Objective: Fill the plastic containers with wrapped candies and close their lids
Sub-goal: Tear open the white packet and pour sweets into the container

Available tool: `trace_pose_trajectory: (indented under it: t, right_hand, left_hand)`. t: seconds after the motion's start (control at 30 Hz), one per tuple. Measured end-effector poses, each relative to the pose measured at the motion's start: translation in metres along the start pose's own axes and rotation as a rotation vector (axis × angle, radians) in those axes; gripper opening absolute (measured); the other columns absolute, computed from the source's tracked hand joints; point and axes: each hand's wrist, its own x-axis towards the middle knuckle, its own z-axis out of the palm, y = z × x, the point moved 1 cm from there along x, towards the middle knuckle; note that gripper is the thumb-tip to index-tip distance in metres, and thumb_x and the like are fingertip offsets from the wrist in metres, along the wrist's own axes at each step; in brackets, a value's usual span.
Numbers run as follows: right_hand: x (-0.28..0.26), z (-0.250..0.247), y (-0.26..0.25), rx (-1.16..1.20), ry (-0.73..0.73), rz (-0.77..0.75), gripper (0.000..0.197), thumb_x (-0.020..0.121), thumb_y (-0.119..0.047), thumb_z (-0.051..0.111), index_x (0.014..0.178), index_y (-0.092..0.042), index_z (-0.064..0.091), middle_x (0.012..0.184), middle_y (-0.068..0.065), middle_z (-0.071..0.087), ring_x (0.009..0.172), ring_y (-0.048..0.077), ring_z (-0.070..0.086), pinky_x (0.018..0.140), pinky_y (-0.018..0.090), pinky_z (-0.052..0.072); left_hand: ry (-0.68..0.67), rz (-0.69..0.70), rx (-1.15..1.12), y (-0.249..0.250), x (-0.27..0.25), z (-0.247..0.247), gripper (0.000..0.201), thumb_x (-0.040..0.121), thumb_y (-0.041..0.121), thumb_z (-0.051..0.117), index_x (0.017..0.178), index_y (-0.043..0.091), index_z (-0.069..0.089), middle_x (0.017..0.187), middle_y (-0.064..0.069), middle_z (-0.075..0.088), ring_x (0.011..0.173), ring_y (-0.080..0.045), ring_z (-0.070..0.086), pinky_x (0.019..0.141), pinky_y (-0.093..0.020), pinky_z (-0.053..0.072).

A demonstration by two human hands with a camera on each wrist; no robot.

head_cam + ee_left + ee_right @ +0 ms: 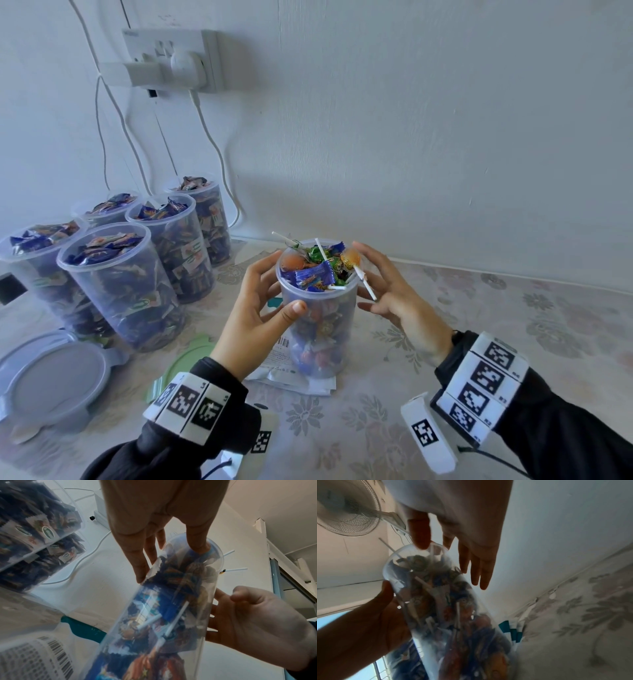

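From the head camera, a tall clear container (318,329) stands on the flowered tablecloth (513,325), heaped past its rim with wrapped candies (313,275) and lollipops (351,258). The left hand (255,308) cups its side, thumb pressed on the wall. The right hand (397,298) hovers beside the rim, fingers spread and holding nothing. Five filled containers (120,284) stand to the left, with a grey lid (51,377) lying near them.

The left wrist camera shows the left hand's fingers (137,555) straight along the container wall.

The right wrist camera shows the right hand's fingers (481,568) extended, just clear of the container.
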Motion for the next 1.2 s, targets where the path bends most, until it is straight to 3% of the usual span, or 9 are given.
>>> trace_pose_trajectory:
  t: [0.07, 0.13, 0.2, 0.3, 0.5, 0.8, 1.03, 1.1, 1.2]
  right_hand:
    - [0.000, 0.000, 0.005, -0.070, -0.036, -0.011, 0.081, 0.074, -0.003, 0.056, 0.140, -0.040, 0.029, 0.135, -0.013, 0.052, 0.123, 0.008, 0.052, 0.095, 0.027, 0.047]
    - [-0.001, 0.001, 0.009, -0.140, -0.005, -0.016, 0.092, 0.069, -0.026, 0.080, 0.138, -0.053, 0.026, 0.143, -0.008, 0.046, 0.132, 0.016, 0.045, 0.106, 0.046, 0.040]
    - [-0.002, 0.002, 0.009, -0.132, 0.064, -0.023, 0.094, 0.058, -0.047, 0.085, 0.134, -0.058, 0.031, 0.143, -0.003, 0.047, 0.133, 0.022, 0.044, 0.105, 0.051, 0.041]
    - [-0.005, -0.001, 0.006, -0.105, 0.130, -0.050, 0.092, 0.053, -0.049, 0.087, 0.131, -0.056, 0.038, 0.134, 0.004, 0.056, 0.129, 0.026, 0.048, 0.102, 0.050, 0.044]
    - [-0.031, -0.019, -0.006, -0.161, 0.230, -0.065, 0.092, 0.051, -0.049, 0.088, 0.129, -0.054, 0.040, 0.127, 0.003, 0.061, 0.123, 0.024, 0.054, 0.100, 0.048, 0.047]
    - [-0.081, -0.053, -0.014, -0.177, 0.364, -0.076, 0.088, 0.049, -0.051, 0.088, 0.124, -0.057, 0.043, 0.119, 0.000, 0.066, 0.113, 0.021, 0.062, 0.096, 0.040, 0.050]
    - [-0.101, -0.064, -0.005, -0.171, 0.405, -0.059, 0.089, 0.053, -0.043, 0.089, 0.127, -0.053, 0.042, 0.122, 0.004, 0.064, 0.113, 0.022, 0.062, 0.097, 0.039, 0.049]
    - [-0.102, -0.063, -0.002, -0.233, 0.423, -0.037, 0.088, 0.059, -0.038, 0.086, 0.131, -0.054, 0.038, 0.128, -0.001, 0.060, 0.120, 0.021, 0.057, 0.100, 0.043, 0.047]
    - [-0.104, -0.057, -0.002, -0.377, 0.419, -0.018, 0.087, 0.071, -0.033, 0.076, 0.139, -0.053, 0.025, 0.139, -0.018, 0.049, 0.127, 0.016, 0.050, 0.102, 0.038, 0.047]
  left_hand:
    - [0.002, 0.008, 0.000, 0.002, 0.001, 0.001, 0.079, 0.063, 0.066, 0.070, 0.125, 0.031, 0.039, 0.124, 0.020, 0.058, 0.115, -0.005, 0.056, 0.084, -0.015, 0.047]
    - [0.004, 0.018, -0.007, 0.005, 0.001, 0.002, 0.078, 0.062, 0.065, 0.071, 0.124, 0.029, 0.040, 0.121, 0.023, 0.059, 0.113, -0.002, 0.056, 0.082, -0.013, 0.047]
    - [-0.001, 0.031, -0.008, 0.007, 0.003, 0.005, 0.076, 0.062, 0.059, 0.075, 0.122, 0.028, 0.042, 0.121, 0.021, 0.061, 0.113, -0.003, 0.057, 0.081, -0.013, 0.048]
    - [-0.028, 0.035, -0.021, 0.010, 0.007, 0.010, 0.067, 0.064, 0.042, 0.075, 0.121, 0.028, 0.043, 0.119, 0.021, 0.062, 0.112, -0.003, 0.057, 0.080, -0.014, 0.048]
    - [-0.090, 0.038, -0.065, 0.018, 0.012, 0.035, 0.076, 0.062, 0.061, 0.073, 0.123, 0.027, 0.043, 0.121, 0.014, 0.062, 0.114, -0.007, 0.058, 0.080, -0.017, 0.049]
    - [-0.240, 0.018, -0.119, 0.016, 0.021, 0.093, 0.065, 0.067, 0.038, 0.074, 0.121, 0.023, 0.043, 0.118, 0.016, 0.064, 0.112, -0.006, 0.058, 0.085, -0.016, 0.047]
    - [-0.287, 0.011, -0.137, 0.010, 0.016, 0.112, 0.069, 0.063, 0.049, 0.077, 0.119, 0.025, 0.044, 0.119, 0.012, 0.063, 0.115, -0.007, 0.057, 0.084, -0.014, 0.047]
    - [-0.288, 0.003, -0.133, 0.009, 0.015, 0.112, 0.073, 0.061, 0.059, 0.075, 0.119, 0.027, 0.044, 0.120, 0.014, 0.062, 0.115, -0.007, 0.056, 0.084, -0.015, 0.047]
    - [-0.291, -0.015, -0.122, 0.009, 0.016, 0.110, 0.072, 0.062, 0.054, 0.077, 0.120, 0.029, 0.043, 0.121, 0.012, 0.062, 0.115, -0.007, 0.056, 0.084, -0.018, 0.049]
